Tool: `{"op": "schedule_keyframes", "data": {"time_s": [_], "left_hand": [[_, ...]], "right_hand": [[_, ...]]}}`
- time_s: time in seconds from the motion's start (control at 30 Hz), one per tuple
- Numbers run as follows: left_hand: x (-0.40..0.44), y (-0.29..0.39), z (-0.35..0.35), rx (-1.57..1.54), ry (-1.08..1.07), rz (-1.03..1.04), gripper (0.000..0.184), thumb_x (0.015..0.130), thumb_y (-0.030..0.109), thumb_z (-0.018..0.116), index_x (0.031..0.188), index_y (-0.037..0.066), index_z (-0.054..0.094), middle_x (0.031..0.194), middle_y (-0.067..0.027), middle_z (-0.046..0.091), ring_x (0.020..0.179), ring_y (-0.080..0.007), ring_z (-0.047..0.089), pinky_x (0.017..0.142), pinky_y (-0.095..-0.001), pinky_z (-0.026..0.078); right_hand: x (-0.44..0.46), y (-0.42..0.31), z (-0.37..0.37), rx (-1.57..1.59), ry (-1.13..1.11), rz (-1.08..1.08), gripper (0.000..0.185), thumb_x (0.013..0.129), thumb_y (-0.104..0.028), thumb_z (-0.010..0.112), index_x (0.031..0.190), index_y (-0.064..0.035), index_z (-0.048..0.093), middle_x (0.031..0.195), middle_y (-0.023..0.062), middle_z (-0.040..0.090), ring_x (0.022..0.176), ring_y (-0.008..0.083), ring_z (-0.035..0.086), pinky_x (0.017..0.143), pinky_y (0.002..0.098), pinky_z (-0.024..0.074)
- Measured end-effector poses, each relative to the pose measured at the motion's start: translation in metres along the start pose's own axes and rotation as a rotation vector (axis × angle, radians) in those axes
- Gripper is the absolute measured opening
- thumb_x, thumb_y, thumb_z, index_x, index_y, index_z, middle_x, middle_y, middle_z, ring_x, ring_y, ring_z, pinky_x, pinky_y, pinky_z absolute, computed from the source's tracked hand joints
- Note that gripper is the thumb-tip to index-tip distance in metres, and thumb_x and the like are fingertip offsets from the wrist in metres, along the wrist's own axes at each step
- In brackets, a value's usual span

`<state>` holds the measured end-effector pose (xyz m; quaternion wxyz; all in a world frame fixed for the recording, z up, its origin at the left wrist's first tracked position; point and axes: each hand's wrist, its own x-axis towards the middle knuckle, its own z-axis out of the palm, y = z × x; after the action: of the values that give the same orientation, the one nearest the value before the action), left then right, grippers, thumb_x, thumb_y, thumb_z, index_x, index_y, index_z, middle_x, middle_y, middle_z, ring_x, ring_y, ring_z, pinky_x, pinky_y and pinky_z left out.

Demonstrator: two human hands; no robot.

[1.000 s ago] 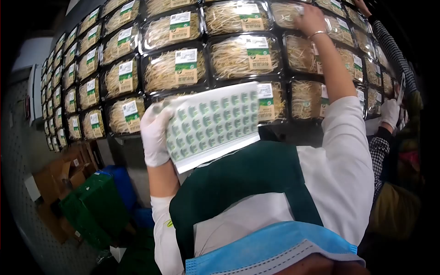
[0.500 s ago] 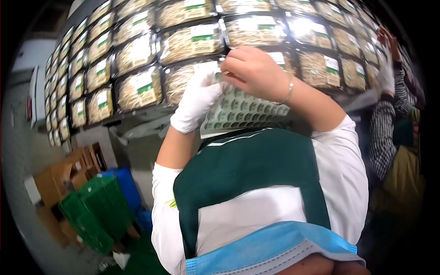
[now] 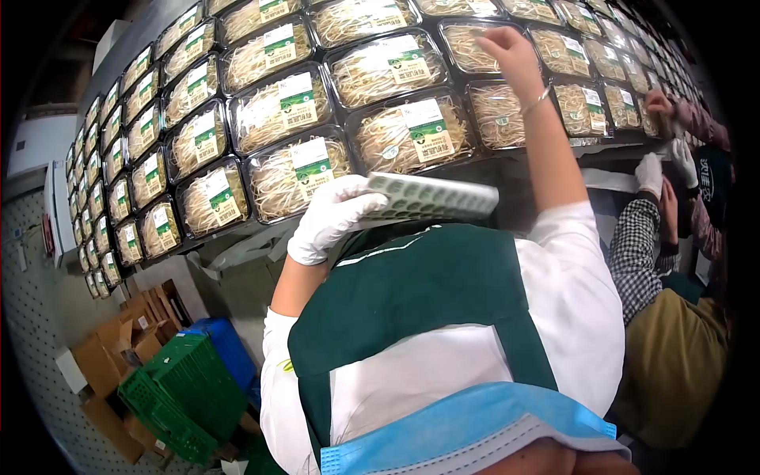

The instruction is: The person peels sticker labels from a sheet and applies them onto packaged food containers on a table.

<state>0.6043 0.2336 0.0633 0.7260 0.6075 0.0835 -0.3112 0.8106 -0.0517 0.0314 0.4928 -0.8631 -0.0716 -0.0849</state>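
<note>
My left hand (image 3: 336,215), in a white glove, grips a sheet of stickers (image 3: 431,199) with rows of green oval shapes, held tilted before my apron. My bare right hand (image 3: 511,54) reaches forward, thumb and finger pinched on what looks like a small sticker (image 3: 476,33); it is too small to see clearly. Beneath those fingertips lies a black tray of bean sprouts (image 3: 461,57) under clear film. Closer to me, another bean sprout pack (image 3: 393,131) carries a white and green label and a small round sticker.
Rows of similar packs (image 3: 277,103) cover the table. Green crates (image 3: 186,380), a blue crate (image 3: 226,348) and cardboard boxes (image 3: 103,356) stand on the floor at left. At right, co-workers' hands (image 3: 653,174) and checkered sleeve (image 3: 636,237) are near the table edge.
My right hand has moved from the sticker sheet forward and right, over a pack. The left hand keeps the sheet, now tilted flatter. My view has shifted, showing more of the packs.
</note>
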Motion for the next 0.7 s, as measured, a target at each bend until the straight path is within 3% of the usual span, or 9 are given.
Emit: {"op": "schedule_keyframes", "data": {"time_s": [0.1, 0.17, 0.27, 0.37, 0.43, 0.47, 0.53, 0.57, 0.7], "left_hand": [[-0.007, -0.017, -0.015, -0.173, 0.065, 0.103, 0.029, 0.075, 0.005, 0.061, 0.102, -0.003, 0.056, 0.091, -0.0068, 0.061, 0.079, -0.0109, 0.056, 0.072, -0.0235, 0.045], [-0.019, -0.023, -0.021, -0.211, 0.173, 0.185, 0.041, 0.073, 0.007, 0.063, 0.11, -0.003, 0.05, 0.099, -0.0088, 0.059, 0.087, -0.0138, 0.055, 0.078, -0.0265, 0.044], [-0.036, -0.023, -0.018, -0.314, 0.137, 0.339, 0.049, 0.07, 0.006, 0.066, 0.114, -0.004, 0.047, 0.112, -0.0138, 0.054, 0.102, -0.0182, 0.051, 0.087, -0.0307, 0.04], [-0.066, -0.033, -0.033, -0.213, 0.231, 0.306, 0.042, 0.068, 0.0, 0.065, 0.108, -0.006, 0.052, 0.108, -0.0149, 0.057, 0.094, -0.0182, 0.056, 0.082, -0.0292, 0.044], [-0.084, -0.049, -0.047, -0.238, 0.346, 0.419, 0.034, 0.069, -0.004, 0.061, 0.102, -0.005, 0.056, 0.1, -0.0168, 0.06, 0.09, -0.0199, 0.058, 0.078, -0.0305, 0.046], [-0.093, -0.064, -0.06, -0.293, 0.342, 0.456, 0.031, 0.069, -0.004, 0.061, 0.099, -0.005, 0.057, 0.099, -0.0174, 0.06, 0.09, -0.0204, 0.059, 0.078, -0.0312, 0.047], [-0.106, -0.079, -0.075, -0.309, 0.375, 0.501, 0.022, 0.07, -0.005, 0.059, 0.092, -0.003, 0.059, 0.095, -0.0173, 0.061, 0.087, -0.0198, 0.059, 0.077, -0.0307, 0.047], [-0.113, -0.083, -0.08, -0.309, 0.376, 0.506, 0.022, 0.07, -0.005, 0.059, 0.092, -0.003, 0.059, 0.095, -0.0173, 0.061, 0.087, -0.0198, 0.059, 0.077, -0.0307, 0.047], [-0.139, -0.092, -0.093, -0.268, 0.442, 0.432, 0.017, 0.072, -0.004, 0.059, 0.089, -0.002, 0.06, 0.086, -0.0116, 0.063, 0.077, -0.0149, 0.059, 0.071, -0.0267, 0.047]], "right_hand": [[0.019, 0.038, 0.006, -0.301, 0.073, -0.051, 0.027, 0.072, -0.022, 0.065, 0.091, -0.0047, 0.058, 0.078, 0.0052, 0.062, 0.071, 0.0148, 0.06, 0.068, 0.0261, 0.0472], [0.019, 0.051, 0.019, -0.419, -0.01, -0.145, 0.025, 0.074, -0.018, 0.059, 0.095, -0.0045, 0.055, 0.079, 0.0112, 0.062, 0.073, 0.0266, 0.06, 0.068, 0.0317, 0.0479], [0.021, 0.053, 0.014, -0.784, 0.148, -0.336, 0.035, 0.075, -0.028, 0.057, 0.099, -0.0033, 0.054, 0.086, 0.0176, 0.06, 0.086, 0.0334, 0.056, 0.074, 0.0395, 0.0462], [0.012, 0.057, -0.022, -1.142, 0.231, -0.239, 0.046, 0.073, -0.041, 0.061, 0.101, -0.0055, 0.057, 0.086, 0.0129, 0.062, 0.083, 0.0243, 0.058, 0.071, 0.037, 0.0469], [-0.015, 0.049, -0.014, -0.296, -0.08, 0.068, 0.04, 0.072, -0.042, 0.064, 0.09, -0.0058, 0.062, 0.077, 0.0058, 0.061, 0.072, 0.0135, 0.056, 0.065, 0.0278, 0.0457], [-0.04, 0.012, 0.01, -0.138, -0.113, 0.156, 0.035, 0.072, -0.038, 0.066, 0.082, -0.0048, 0.063, 0.069, 0.0001, 0.058, 0.063, 0.0072, 0.05, 0.059, 0.0217, 0.0418], [-0.066, -0.022, 0.051, -0.035, -0.223, 0.1, 0.031, 0.073, -0.034, 0.065, 0.079, -0.0043, 0.061, 0.067, -0.0012, 0.055, 0.059, 0.0077, 0.048, 0.055, 0.0228, 0.0403], [-0.07, -0.039, 0.07, -0.041, -0.261, 0.158, 0.031, 0.074, -0.03, 0.064, 0.084, -0.0005, 0.061, 0.073, 0.002, 0.058, 0.067, 0.0092, 0.05, 0.063, 0.0233, 0.0405], [-0.045, -0.052, 0.132, -0.346, -0.22, -0.05, 0.031, 0.076, -0.031, 0.06, 0.083, -0.0019, 0.062, 0.074, 0.0072, 0.061, 0.067, 0.0194, 0.058, 0.064, 0.0304, 0.045]]}}
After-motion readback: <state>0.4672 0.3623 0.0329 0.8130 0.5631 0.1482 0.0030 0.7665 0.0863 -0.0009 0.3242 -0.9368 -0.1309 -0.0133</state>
